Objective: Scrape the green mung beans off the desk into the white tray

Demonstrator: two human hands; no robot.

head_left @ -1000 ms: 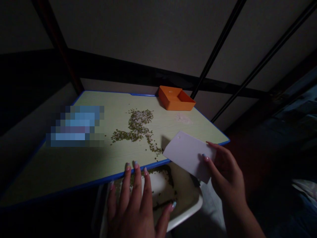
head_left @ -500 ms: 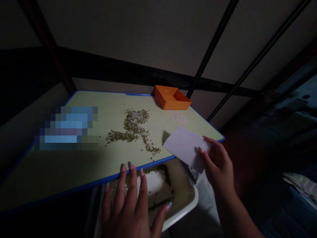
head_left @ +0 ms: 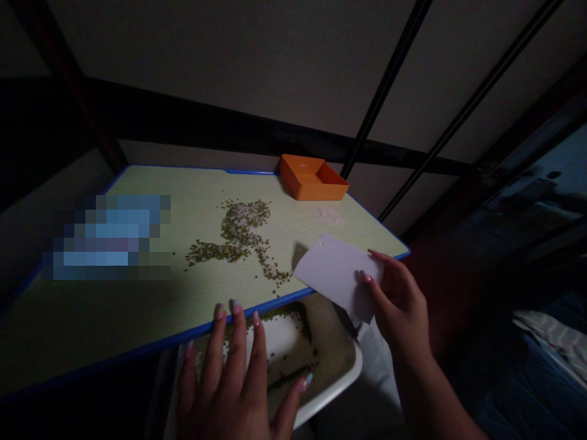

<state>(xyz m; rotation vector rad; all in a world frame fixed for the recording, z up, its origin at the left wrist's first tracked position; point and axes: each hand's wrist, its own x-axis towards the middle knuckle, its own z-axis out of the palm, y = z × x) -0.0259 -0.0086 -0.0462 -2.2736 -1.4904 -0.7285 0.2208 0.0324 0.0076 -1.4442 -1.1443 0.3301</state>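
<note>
My right hand [head_left: 401,302] pinches a white flat plastic scraper [head_left: 337,269] between thumb and fingers, its far edge tilted over the table's front edge. My left hand [head_left: 238,373] is spread open over a white basin [head_left: 351,366], fingertips near the blue rim of the table. Small green beans line part of the basin's inside. A pile of green beans mixed with white grains [head_left: 245,223] lies on the pale table [head_left: 178,201], with one trail running toward the scraper and another to the left. Part of the basin is hidden behind my left hand and the tabletop.
An orange open-fronted box [head_left: 316,183] stands at the table's back right corner. In front of it lies a small heap of white grains [head_left: 328,214]. A blurred-out bluish patch [head_left: 110,235] covers the table's left side. Panelled walls [head_left: 220,67] rise behind.
The whole view has shifted slightly, so everything appears a little further left. Both hands keep nearly the same pose, and the bean pile looks unchanged.
</note>
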